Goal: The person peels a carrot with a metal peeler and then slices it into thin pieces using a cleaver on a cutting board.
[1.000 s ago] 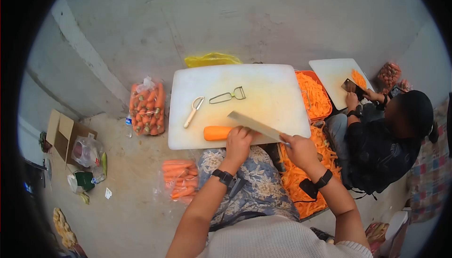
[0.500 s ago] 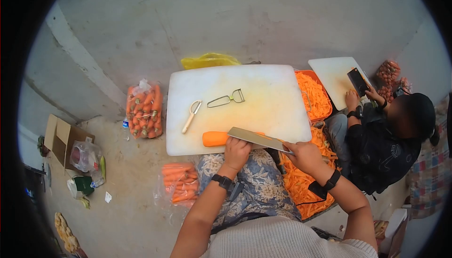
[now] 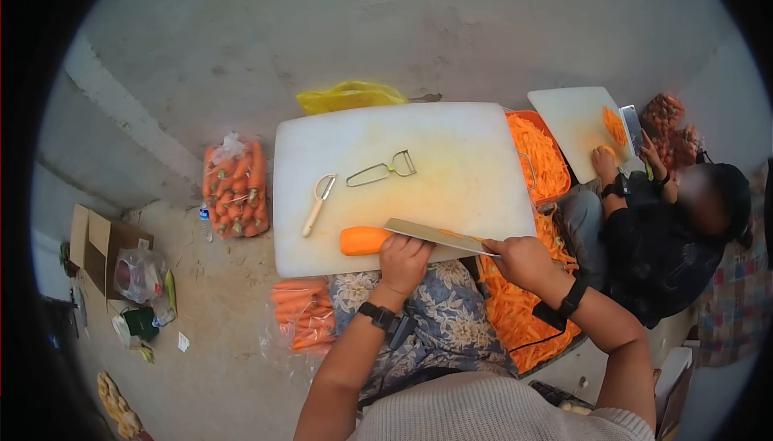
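A peeled orange carrot [image 3: 362, 241] lies near the front edge of the large white cutting board [image 3: 451, 135]. My left hand [image 3: 404, 262] is closed on it, its fingertips beside the blade. The broad knife [image 3: 439, 235] rests over the carrot's right part and hides some of it. My right hand [image 3: 522, 262] is wrapped round the knife's handle at the board's right front. Farther back on the board lie a white-handled peeler [image 3: 319, 205] and a metal-framed peeler [image 3: 382, 171].
Shredded carrot fills an orange tray [image 3: 535, 155] and a lower container [image 3: 527, 312] on the right. A co-worker [image 3: 660, 240] cuts at another board [image 3: 572, 123]. Bagged carrots [image 3: 235, 190] and more carrots [image 3: 302, 312] stand left; a cardboard box [image 3: 105, 248] is farther left.
The view has shifted slightly. My hands and knife look nearly unchanged on the carrot. The co-worker's blade has moved a little right, and cut carrot pieces now show beside it.
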`<control>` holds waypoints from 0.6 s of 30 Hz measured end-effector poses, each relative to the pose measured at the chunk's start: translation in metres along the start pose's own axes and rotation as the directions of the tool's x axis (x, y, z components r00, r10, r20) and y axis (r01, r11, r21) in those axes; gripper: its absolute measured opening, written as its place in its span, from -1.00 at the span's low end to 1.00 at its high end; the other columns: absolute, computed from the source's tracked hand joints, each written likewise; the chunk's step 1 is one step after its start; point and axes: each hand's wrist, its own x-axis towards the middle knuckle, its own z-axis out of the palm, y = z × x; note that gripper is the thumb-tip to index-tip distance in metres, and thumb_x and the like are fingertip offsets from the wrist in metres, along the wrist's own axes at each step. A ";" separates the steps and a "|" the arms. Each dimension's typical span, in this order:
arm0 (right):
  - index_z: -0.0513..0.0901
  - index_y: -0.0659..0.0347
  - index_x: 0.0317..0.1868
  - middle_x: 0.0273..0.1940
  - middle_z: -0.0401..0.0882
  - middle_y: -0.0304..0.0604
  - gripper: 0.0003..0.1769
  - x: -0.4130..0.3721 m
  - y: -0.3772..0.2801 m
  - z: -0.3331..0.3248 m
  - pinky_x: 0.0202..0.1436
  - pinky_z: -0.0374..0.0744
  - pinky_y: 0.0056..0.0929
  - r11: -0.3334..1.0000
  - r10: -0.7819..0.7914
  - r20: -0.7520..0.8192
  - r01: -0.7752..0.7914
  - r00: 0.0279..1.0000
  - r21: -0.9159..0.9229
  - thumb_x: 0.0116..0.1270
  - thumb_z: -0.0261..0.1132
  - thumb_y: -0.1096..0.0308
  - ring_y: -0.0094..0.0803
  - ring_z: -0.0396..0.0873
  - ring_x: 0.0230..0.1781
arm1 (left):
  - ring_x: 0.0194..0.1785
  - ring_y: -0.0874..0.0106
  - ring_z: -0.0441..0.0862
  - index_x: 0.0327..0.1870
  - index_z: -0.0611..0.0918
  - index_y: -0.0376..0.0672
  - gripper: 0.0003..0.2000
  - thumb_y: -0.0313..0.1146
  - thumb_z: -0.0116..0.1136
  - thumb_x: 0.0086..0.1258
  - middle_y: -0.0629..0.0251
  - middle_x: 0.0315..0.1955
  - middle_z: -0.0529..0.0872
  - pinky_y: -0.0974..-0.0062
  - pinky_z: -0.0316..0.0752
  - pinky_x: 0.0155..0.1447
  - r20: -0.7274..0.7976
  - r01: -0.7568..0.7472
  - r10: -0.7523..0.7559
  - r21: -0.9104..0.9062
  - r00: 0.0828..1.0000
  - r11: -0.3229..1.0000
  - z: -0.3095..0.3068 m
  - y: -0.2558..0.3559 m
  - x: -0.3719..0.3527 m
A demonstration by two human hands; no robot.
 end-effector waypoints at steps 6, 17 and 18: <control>0.69 0.08 -0.07 -0.51 0.63 -0.07 -0.71 0.031 -0.005 0.026 -0.45 0.55 -0.16 0.995 -0.089 -0.109 0.094 0.990 0.042 0.16 0.25 0.36 -0.12 0.61 -0.53 | -0.22 0.37 0.60 -0.37 0.72 -0.10 -0.88 -0.43 0.24 0.04 0.41 -0.36 0.68 0.41 0.50 -0.15 0.004 0.006 -0.006 0.008 1.000 1.000 0.000 0.002 0.005; 0.64 0.09 -0.02 -0.48 0.63 -0.08 -0.65 -0.009 -0.005 -0.015 -0.40 0.58 -0.18 0.999 -0.008 0.017 0.008 1.000 0.042 0.13 0.30 0.32 -0.14 0.64 -0.47 | -0.22 0.30 0.61 -0.33 0.73 -0.15 -0.82 -0.45 0.24 -0.01 0.34 -0.36 0.67 0.38 0.52 -0.14 0.011 -0.011 0.010 0.026 1.000 1.000 0.001 0.001 0.004; 0.64 0.09 -0.02 -0.48 0.63 -0.08 -0.65 -0.013 -0.002 -0.017 -0.40 0.58 -0.18 0.999 -0.009 0.021 0.008 1.000 0.044 0.13 0.30 0.32 -0.14 0.64 -0.47 | -0.22 0.30 0.61 -0.33 0.73 -0.16 -0.82 -0.45 0.23 -0.01 0.33 -0.35 0.67 0.38 0.52 -0.15 0.023 -0.001 0.001 0.013 1.000 1.000 0.001 0.000 0.005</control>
